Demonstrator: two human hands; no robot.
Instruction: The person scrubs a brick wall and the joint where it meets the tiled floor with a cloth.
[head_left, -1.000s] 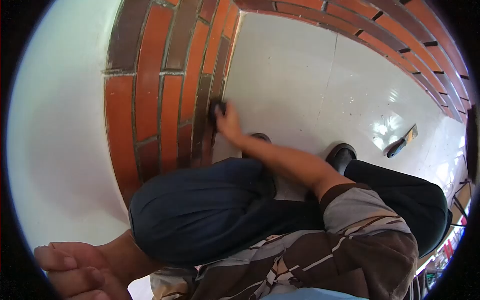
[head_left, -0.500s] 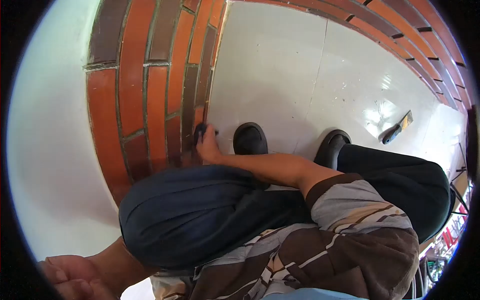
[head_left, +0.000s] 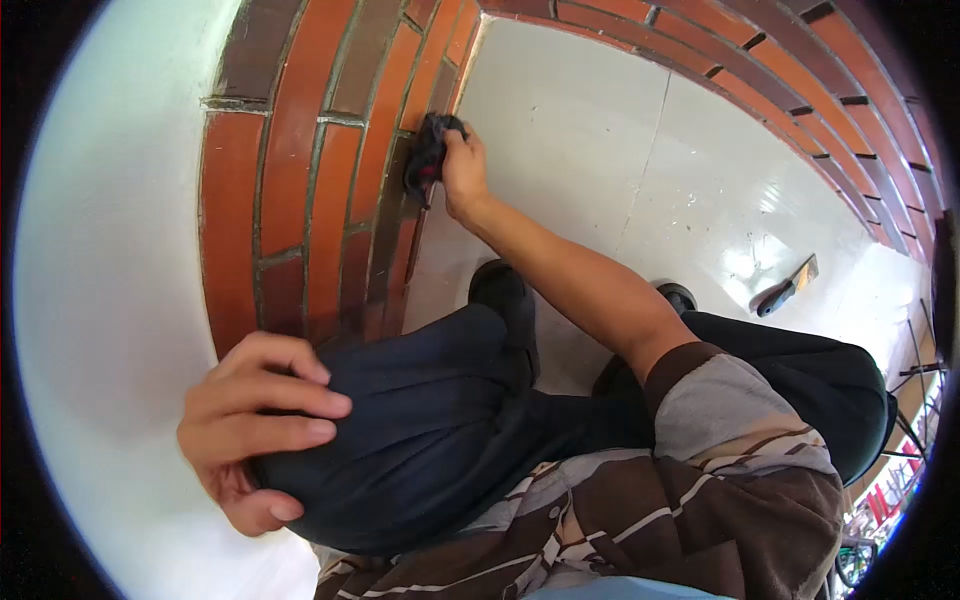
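My right hand (head_left: 464,172) is closed on a crumpled black cloth (head_left: 428,155) that shows a bit of red. The cloth presses against the low brick facing (head_left: 335,190) on the left, close to where it meets the floor. My left hand (head_left: 262,425) rests on my bent left knee, its fingers apart and curved over the dark trousers (head_left: 420,410). That hand holds nothing I can see.
A scraper (head_left: 787,287) with a dark handle lies on the pale tiled floor (head_left: 560,120) to the right. More brickwork (head_left: 760,60) curves along the far side. Small flecks dot the tiles. My dark shoes (head_left: 500,290) stand near the left wall.
My right hand has moved the cloth farther away along the left brick facing. My left hand has come up from the lower left onto my knee.
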